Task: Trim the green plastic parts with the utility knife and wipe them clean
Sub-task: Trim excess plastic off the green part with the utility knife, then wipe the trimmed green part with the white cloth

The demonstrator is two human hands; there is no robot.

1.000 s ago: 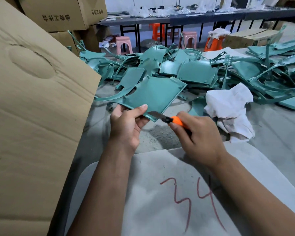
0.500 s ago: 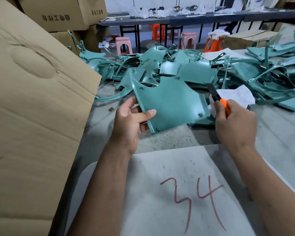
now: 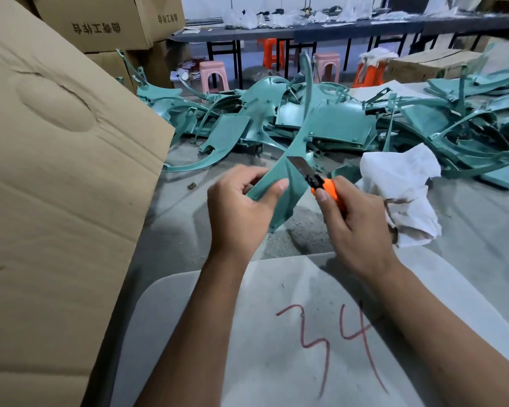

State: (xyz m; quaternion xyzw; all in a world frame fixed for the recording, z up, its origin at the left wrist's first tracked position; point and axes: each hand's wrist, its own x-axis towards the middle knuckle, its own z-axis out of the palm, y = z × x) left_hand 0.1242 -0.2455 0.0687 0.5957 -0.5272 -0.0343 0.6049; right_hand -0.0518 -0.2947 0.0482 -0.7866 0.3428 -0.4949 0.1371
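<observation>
- Only the head view is on hand, so everything below comes from it.
- Left hand (image 3: 241, 207) pinches the green plastic part (image 3: 288, 171) near its lower end, thumb on the near face and fingers curled behind; the part stands nearly edge-on to the camera, raised above the grey table (image 3: 476, 230), with its long narrow end rising toward the heap.
- Right hand (image 3: 356, 218) is wrapped round the orange handle of the utility knife (image 3: 316, 179); the bare blade lies against the part's right edge, just above the left thumb.
- Judging by that contact, trimming of this piece is under way and its wiping is not yet begun.
- White rag (image 3: 403, 186) lies crumpled on the table just right of the right hand, held by neither hand.
- Pile of green parts (image 3: 335, 124) spreads across the far side of the table; which of them are already trimmed I cannot tell, so much of the job probably remains.
- Cardboard box flap (image 3: 65, 171) fills the left side, and a grey sheet marked 34 (image 3: 276, 333) lies under the forearms.
</observation>
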